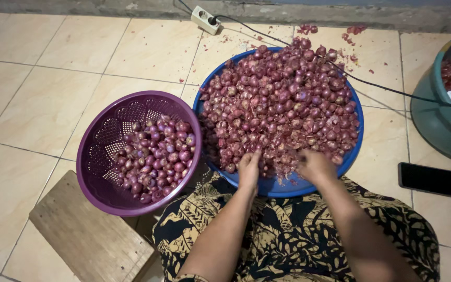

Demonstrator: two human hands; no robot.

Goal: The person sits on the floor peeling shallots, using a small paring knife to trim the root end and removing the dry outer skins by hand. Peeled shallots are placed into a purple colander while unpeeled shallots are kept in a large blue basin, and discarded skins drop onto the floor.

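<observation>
A wide blue basin (283, 187) on the tiled floor holds a big heap of red shallots (283, 99) mixed with loose skins. My left hand (248, 169) rests at the heap's near edge, fingers curled down into the shallots; whether it grips one is hidden. My right hand (314, 164) is beside it, fingers bent into the pile in the same way. To the left, a purple perforated basket (100, 136) holds several peeled shallots (157, 156).
A wooden board (87, 230) lies under the basket's near side. A black phone (432, 180) lies on the tiles at right, below a green tub (434, 120) of skins. A white power strip (205, 20) and black cable (382, 89) run along the back.
</observation>
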